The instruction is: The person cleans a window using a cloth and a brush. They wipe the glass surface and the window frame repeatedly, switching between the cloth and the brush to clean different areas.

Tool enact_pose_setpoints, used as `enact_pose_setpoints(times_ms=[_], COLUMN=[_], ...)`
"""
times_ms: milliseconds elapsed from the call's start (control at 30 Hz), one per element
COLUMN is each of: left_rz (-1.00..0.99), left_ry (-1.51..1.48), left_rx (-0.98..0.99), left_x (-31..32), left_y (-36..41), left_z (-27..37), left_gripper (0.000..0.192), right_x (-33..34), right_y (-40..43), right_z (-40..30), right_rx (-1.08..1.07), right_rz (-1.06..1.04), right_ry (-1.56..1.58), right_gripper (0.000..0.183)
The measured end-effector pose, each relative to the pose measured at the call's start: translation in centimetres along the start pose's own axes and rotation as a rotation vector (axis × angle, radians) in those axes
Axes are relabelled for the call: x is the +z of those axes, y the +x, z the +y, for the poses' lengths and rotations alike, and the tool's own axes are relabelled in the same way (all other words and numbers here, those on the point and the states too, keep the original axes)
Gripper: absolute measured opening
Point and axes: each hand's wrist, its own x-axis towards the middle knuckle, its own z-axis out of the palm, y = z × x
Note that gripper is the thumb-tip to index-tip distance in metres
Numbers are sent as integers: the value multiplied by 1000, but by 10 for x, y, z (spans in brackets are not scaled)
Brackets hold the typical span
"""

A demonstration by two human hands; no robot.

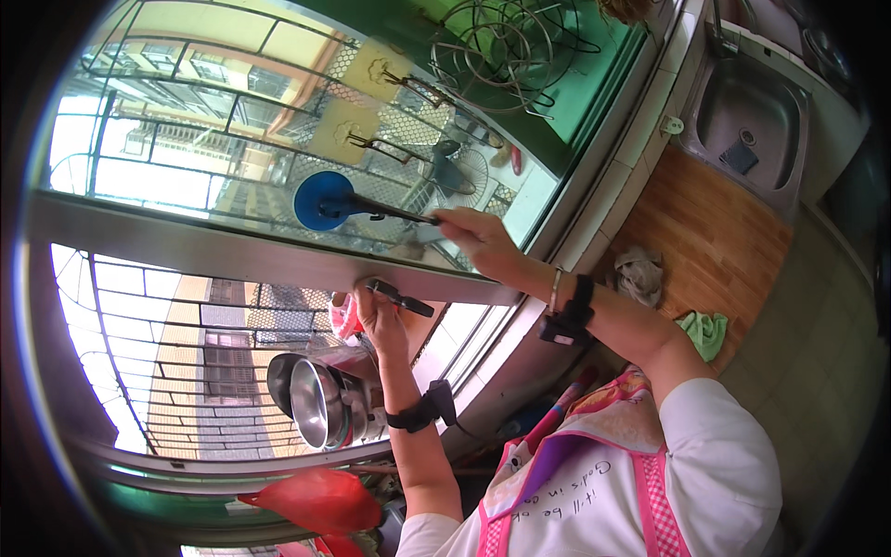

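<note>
In the head view, my right hand (480,244) grips the end of a dark handle with a blue round head (324,201), in front of the window glass (271,174). Whether the head touches the glass, I cannot tell. Lower down, my left hand (379,317) holds a small dark object (400,297) beside the window frame's upright (278,244); its exact kind is unclear. Both wrists carry black strapped devices.
Past the window stand metal bowls (314,404), tangled wire racks (515,56) and a barred grille. A steel sink (752,125) adjoins a wood-patterned counter (703,230) with a grey cloth (637,275) and green cloth (703,334). A red bag (317,501) is at the bottom.
</note>
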Motion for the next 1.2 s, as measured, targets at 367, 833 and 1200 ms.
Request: enact_pose_setpoints(times_ms=[367, 833, 1200], left_rz=[47, 41, 108], left_ry=[93, 86, 93], left_rx=[5, 29, -3], left_x=[-5, 3, -1], left_y=[2, 5, 2], left_z=[-5, 2, -8], left_gripper=[20, 17, 22], right_x=[-2, 9, 12], right_y=[5, 18, 18], right_z=[-3, -23, -22], right_rx=[80, 222, 144], right_rz=[-14, -72, -104], right_ry=[42, 149, 153], right_gripper=[25, 25, 25])
